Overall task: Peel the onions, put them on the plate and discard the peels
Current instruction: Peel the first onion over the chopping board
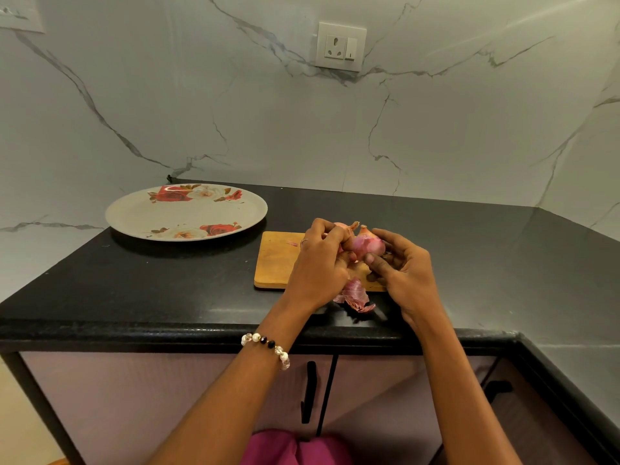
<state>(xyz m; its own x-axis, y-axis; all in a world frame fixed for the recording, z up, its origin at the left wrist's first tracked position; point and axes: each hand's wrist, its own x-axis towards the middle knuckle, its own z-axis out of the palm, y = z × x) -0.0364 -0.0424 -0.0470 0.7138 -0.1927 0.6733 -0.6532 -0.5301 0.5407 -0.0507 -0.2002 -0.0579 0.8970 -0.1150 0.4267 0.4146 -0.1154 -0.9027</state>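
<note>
both hands are working over a wooden cutting board (276,260) that is lying on a black counter (167,280). the right hand (404,273) is cupping a pink onion (367,245), with its fingers curling round the far side and the thumb pressing on the near side. the left hand (320,266) is sitting just beside it, with its fingers bent and pinching a strip of skin at the onion's left side. a second onion (342,225), with its dry skin on, is peeking out behind the left hand's fingers; whether it is touching the board cannot be told. a pile of loose purple peels (355,295) is lying on the counter at the near edge of the board, between the two wrists. a round plate (141,216) with red rose prints is sitting on the counter to the left of the board, well apart from the hands, with nothing on it. a beaded bracelet (266,347) is hanging on the left wrist. a wall socket (340,47) is showing on the marble wall behind.
</note>
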